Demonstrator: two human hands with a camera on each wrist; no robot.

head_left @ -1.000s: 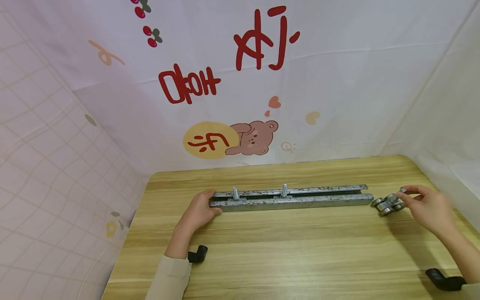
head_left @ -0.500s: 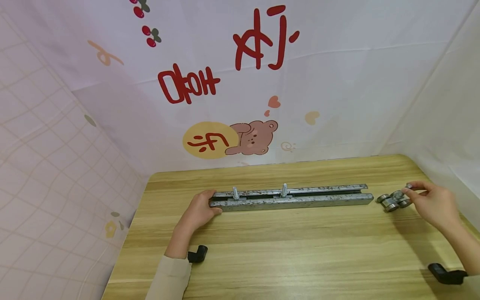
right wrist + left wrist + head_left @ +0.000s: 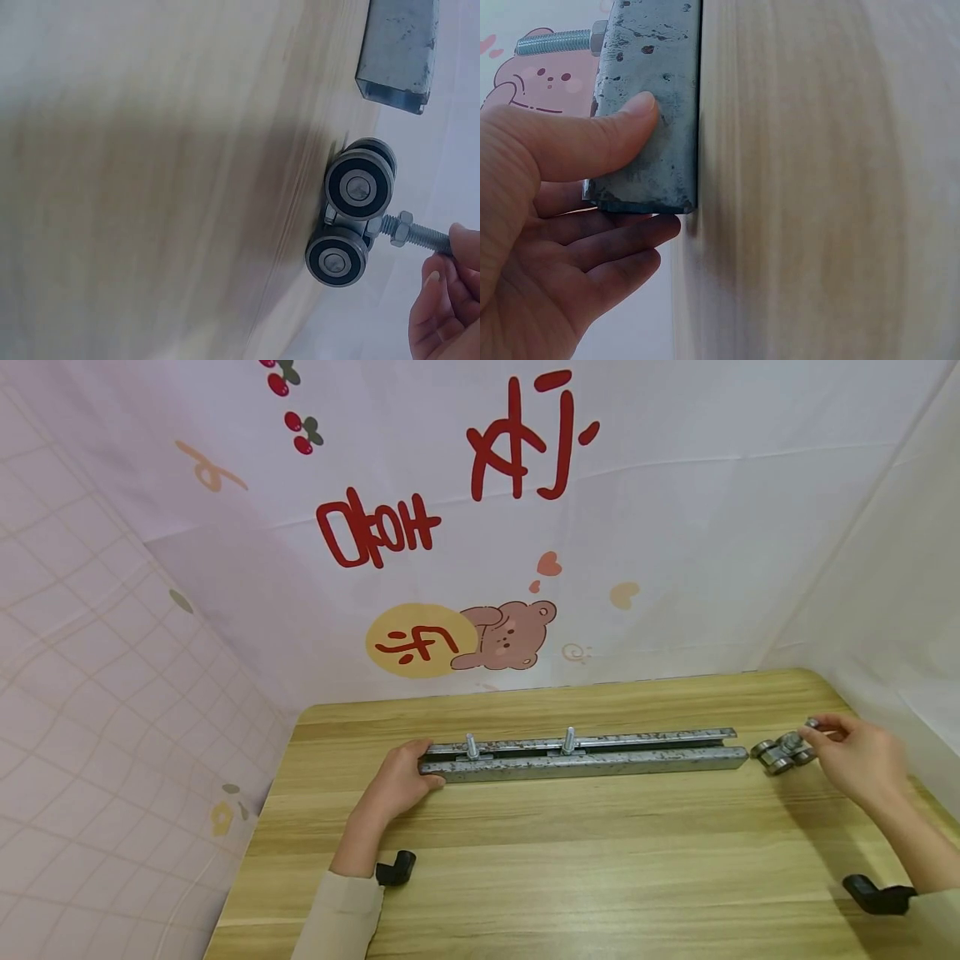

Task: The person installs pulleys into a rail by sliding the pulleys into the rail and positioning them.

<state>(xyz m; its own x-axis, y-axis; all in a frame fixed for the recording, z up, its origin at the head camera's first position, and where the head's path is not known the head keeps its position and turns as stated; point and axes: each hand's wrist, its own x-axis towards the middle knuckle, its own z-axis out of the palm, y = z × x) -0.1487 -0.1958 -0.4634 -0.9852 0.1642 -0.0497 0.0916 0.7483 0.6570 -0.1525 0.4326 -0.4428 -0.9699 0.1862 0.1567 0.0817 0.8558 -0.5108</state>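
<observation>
A slotted metal rail (image 3: 615,766) lies across the table with its slot upward. Two threaded bolts (image 3: 568,741) stand up out of the slot, in the left half of the rail. My left hand (image 3: 401,783) grips the rail's left end; in the left wrist view the thumb (image 3: 622,131) presses on its side wall. Just off the right end is a trolley with several bearing wheels (image 3: 358,187), apart from the rail. My right hand (image 3: 862,764) pinches the tip of the trolley's threaded bolt (image 3: 424,236), which carries a nut.
The wooden table (image 3: 585,860) reaches to a patterned cloth backdrop (image 3: 675,543) behind the rail. More cloth hangs at the left and right sides. A black camera mount (image 3: 397,868) sits at the left wrist, another (image 3: 876,895) at the right.
The right hand carried the trolley to the right, away from the rail's end, then brought it slightly back left. The left hand and the rail stayed in place.
</observation>
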